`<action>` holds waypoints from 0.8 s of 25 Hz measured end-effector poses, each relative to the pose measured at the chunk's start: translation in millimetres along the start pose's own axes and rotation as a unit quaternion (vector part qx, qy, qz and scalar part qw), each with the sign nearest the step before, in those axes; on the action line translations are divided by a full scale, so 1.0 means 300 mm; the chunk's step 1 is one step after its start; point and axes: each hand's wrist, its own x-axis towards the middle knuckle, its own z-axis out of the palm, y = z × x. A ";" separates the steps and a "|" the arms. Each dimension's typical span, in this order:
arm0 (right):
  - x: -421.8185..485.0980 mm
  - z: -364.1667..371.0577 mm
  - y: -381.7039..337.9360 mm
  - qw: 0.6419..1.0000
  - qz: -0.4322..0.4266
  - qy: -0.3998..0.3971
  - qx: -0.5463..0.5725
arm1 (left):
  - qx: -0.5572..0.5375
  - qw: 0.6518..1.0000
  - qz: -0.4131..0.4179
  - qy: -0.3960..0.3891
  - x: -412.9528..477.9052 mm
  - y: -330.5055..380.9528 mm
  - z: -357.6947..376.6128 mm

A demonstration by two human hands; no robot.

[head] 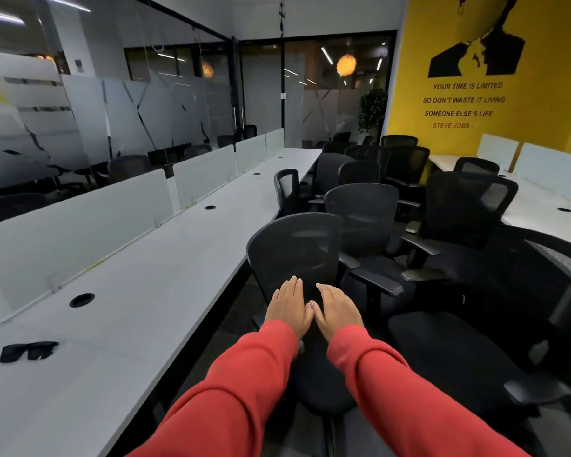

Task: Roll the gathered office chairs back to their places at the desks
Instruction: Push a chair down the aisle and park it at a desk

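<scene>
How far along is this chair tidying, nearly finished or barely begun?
Barely begun, by the look of it. Done: no chair is clearly parked along the near side of the long desk. In hand: the left hand and right hand are held flat, side by side, at the nearest chair; contact is unclear. Left: the cluster of chairs behind it crowds the aisle.

I read on the yellow wall [548, 103]: "YOUR TIME IS LIMITED SO DON'T WASTE IT LIVING SOMEONE ELSE'S LIFE". Signed beneath: "STEVE JOBS -".
</scene>
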 end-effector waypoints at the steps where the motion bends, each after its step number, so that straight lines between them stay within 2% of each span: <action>1: 0.054 0.040 -0.015 1.000 0.014 -0.002 0.012 | -0.025 1.000 -0.005 0.003 0.054 -0.047 0.005; 11: 0.523 0.329 -0.075 0.995 0.080 -0.048 0.039 | -0.118 0.992 -0.024 -0.030 0.490 -0.435 0.110; 15: 0.712 0.425 -0.034 0.982 0.131 -0.072 0.113 | -0.111 0.994 -0.004 -0.015 0.638 -0.536 0.139; 20: 0.962 0.524 0.006 0.973 0.146 -0.107 0.146 | -0.177 0.982 -0.056 -0.029 0.804 -0.680 0.191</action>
